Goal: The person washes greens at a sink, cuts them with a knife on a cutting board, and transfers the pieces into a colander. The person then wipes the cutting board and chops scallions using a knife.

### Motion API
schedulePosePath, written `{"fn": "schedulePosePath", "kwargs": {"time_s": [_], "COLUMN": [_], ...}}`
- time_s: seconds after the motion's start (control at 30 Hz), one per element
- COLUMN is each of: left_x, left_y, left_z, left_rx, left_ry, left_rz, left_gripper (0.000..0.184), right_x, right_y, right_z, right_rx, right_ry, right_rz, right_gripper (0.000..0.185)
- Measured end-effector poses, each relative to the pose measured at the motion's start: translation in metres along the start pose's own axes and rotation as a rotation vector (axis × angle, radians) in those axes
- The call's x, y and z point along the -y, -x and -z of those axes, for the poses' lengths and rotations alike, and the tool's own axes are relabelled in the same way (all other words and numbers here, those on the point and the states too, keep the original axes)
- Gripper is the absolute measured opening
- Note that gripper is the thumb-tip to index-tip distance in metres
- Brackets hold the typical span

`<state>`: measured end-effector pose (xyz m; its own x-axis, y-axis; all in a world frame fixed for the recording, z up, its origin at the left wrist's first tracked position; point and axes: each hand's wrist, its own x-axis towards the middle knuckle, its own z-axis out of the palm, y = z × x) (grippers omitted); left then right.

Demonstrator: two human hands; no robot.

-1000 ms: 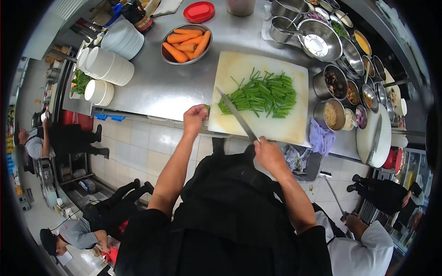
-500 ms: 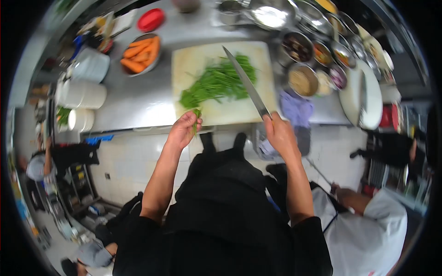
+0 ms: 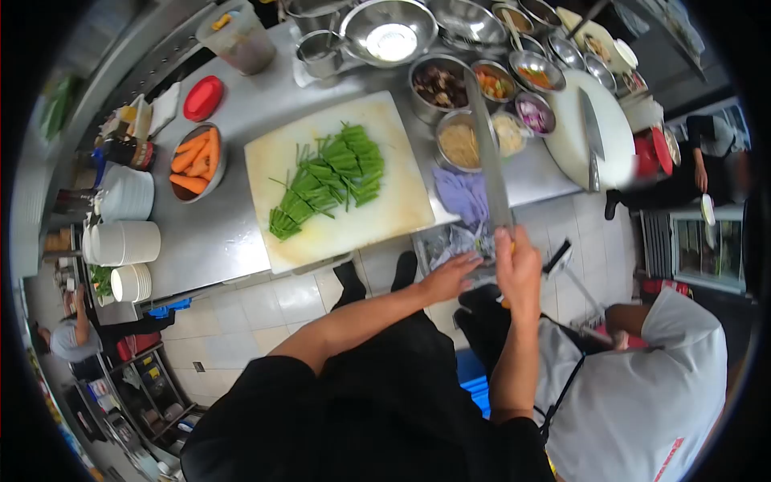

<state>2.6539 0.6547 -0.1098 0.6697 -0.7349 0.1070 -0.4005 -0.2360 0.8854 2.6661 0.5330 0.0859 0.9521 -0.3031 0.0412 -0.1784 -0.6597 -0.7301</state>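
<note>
My right hand grips the handle of a large knife, its blade pointing up and away over the counter's right part. Near it on the left, my left hand reaches over the grey bin below the counter edge; its fingers are stretched out. Cut green stalks lie in a heap on the white cutting board, left of both hands. Just beyond the bin, a purple cloth rests at the counter's edge.
A bowl of carrots and a red lid stand at the left. Metal pots and bowls, one with noodle-like strands, line the right. A second knife lies on a round board. A person in white is close at right.
The view has turned right. My left hand has moved from the board's front edge to the bin and let go of the green piece. The knife has swung right, off the board.
</note>
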Motion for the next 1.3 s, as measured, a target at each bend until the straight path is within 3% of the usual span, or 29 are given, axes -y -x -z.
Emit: {"fn": "schedulePosePath", "kwargs": {"time_s": [0.1, 0.13, 0.17, 0.2, 0.23, 0.3, 0.33, 0.37, 0.4, 0.5, 0.6, 0.77, 0.87, 0.93, 0.97, 1.0, 1.07, 1.13, 1.17, 1.2, 1.3], "left_x": [0.017, 0.037, 0.061, 0.080, 0.079, 0.161, 0.195, 0.176, 0.169, 0.159, 0.155, 0.144, 0.130, 0.121, 0.120, 0.116, 0.134, 0.157, 0.094, 0.077, 0.084], "left_y": [0.026, 0.044, 0.075, 0.099, 0.132, 0.211, 0.252, 0.286, 0.306, 0.289, 0.264, 0.276, 0.348, 0.410, 0.436, 0.455, 0.485, 0.505, 0.489, 0.496, 0.532], "left_z": [0.027, 0.034, 0.034, 0.046, 0.068, 0.069, 0.079, 0.089, 0.105, 0.142, 0.164, 0.167, 0.123, 0.062, 0.028, -0.003, -0.057, -0.095, -0.056, -0.051, -0.062], "left_rx": [0.145, 0.301, 0.165, 0.343, 0.310, 0.481, 0.363, 0.058, -0.056, -0.159, -0.213, -0.307, -0.409, -0.478, -0.510, -0.539, -0.592, -0.681, -0.670, -0.692, -0.692], "left_ry": [0.007, -0.054, 0.057, -0.217, -0.337, -0.460, -0.387, -0.376, -0.302, -0.180, -0.099, 0.037, 0.197, 0.342, 0.427, 0.522, 0.757, 0.926, 0.821, 0.770, 0.601], "left_rz": [0.187, 0.314, 0.278, 0.337, 0.399, 0.748, 0.540, 0.713, 0.826, 1.032, 1.094, 1.168, 1.270, 1.360, 1.397, 1.425, 1.410, 1.321, 1.457, 1.454, 1.385], "left_gripper": [0.042, 0.038, 0.033, 0.034, 0.037, 0.052, 0.053, 0.059, 0.059, 0.060, 0.061, 0.062, 0.063, 0.064, 0.064, 0.064, 0.065, 0.066, 0.069, 0.072, 0.069], "right_x": [-0.014, -0.016, -0.020, -0.044, -0.041, -0.033, -0.043, -0.043, -0.027, -0.030, -0.038, -0.038, -0.041, -0.045, -0.043, -0.017, 0.023, 0.036, 0.043, 0.052, 0.080], "right_y": [-0.003, -0.006, -0.011, -0.017, -0.026, -0.042, -0.057, -0.070, -0.074, -0.099, -0.108, -0.101, -0.108, -0.109, -0.103, -0.090, -0.062, -0.036, -0.020, -0.004, 0.057], "right_z": [-0.031, -0.045, -0.062, -0.091, -0.111, -0.134, -0.162, -0.176, -0.178, -0.220, -0.237, -0.241, -0.243, -0.238, -0.230, -0.206, -0.187, -0.189, -0.188, -0.189, -0.206], "right_rx": [0.106, 0.143, 0.169, 0.105, 0.053, 0.076, 0.071, 0.038, 0.081, -0.048, -0.174, -0.118, 0.082, 0.067, -0.037, 0.001, 0.078, 0.008, 0.008, -0.002, 0.038], "right_ry": [0.028, -0.025, -0.075, -0.039, -0.010, -0.092, -0.071, 0.086, 0.103, 0.125, 0.391, 0.398, 0.418, 0.368, 0.324, 0.188, 0.339, 0.395, 0.391, 0.386, 0.383], "right_rz": [-0.006, -0.028, -0.040, 0.120, 0.161, 0.180, 0.191, 0.174, 0.148, 0.237, 0.516, 0.510, 0.516, 0.546, 0.689, 0.776, 0.709, 0.752, 0.812, 0.856, 0.977], "right_gripper": [0.028, 0.025, 0.022, 0.021, 0.025, 0.034, 0.035, 0.035, 0.036, 0.032, 0.031, 0.037, 0.042, 0.045, 0.047, 0.051, 0.058, 0.060, 0.061, 0.061, 0.060]}}
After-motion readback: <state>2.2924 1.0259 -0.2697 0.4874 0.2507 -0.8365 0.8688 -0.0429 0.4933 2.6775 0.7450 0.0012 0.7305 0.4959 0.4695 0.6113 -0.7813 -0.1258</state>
